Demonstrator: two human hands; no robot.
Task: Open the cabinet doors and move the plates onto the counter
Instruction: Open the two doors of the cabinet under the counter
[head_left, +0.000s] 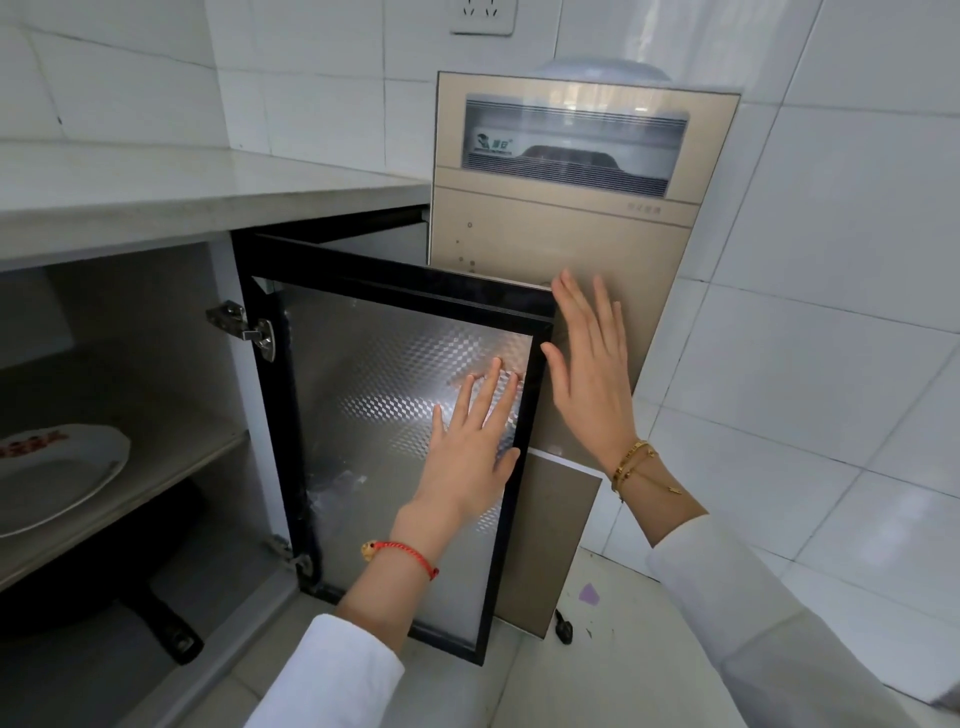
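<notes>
Both your flat, empty hands are at the open cabinet door (400, 441), and the plate (57, 478) sits far left on the shelf (171, 467), nearer your left hand (470, 441) than your right hand (587, 364).

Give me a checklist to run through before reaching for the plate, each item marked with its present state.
1. Cabinet door swung open: ok.
2. Left hand free: ok, flat on the door's inner panel, holding nothing.
3. Right hand free: ok, fingers straight beside the door's edge.
4. Plate in sight on the shelf: ok.
5. Counter has bare space: ok.
6. More plates further left: cannot tell, out of view.
</notes>
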